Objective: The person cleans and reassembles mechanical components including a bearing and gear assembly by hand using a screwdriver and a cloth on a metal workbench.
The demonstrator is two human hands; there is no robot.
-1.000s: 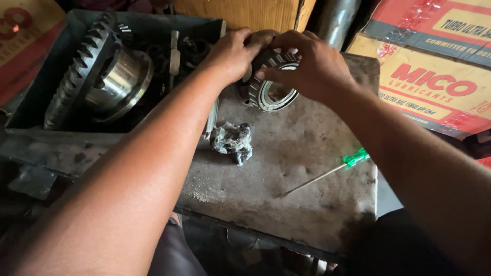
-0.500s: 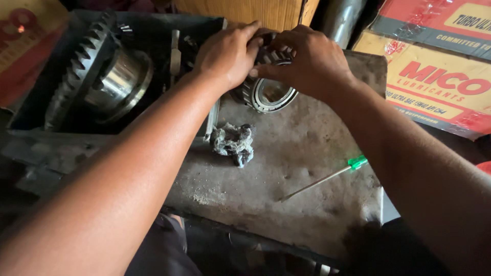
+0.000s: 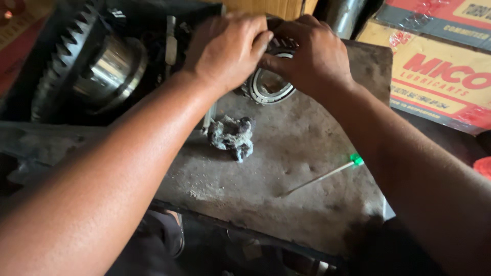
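The bearing (image 3: 269,84) sits on the slab (image 3: 286,168) under both hands, left hand (image 3: 227,48) and right hand (image 3: 307,53) clasped over it. A greasy grip could let it roll toward the rag (image 3: 231,137) below the left wrist.

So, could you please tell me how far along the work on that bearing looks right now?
Done: the big toothed gear sits in the dark tray, set aside. In hand: the left hand and right hand both grip the ring-shaped bearing on the metal plate. Left: the greasy rag and green-handled screwdriver lie untouched.
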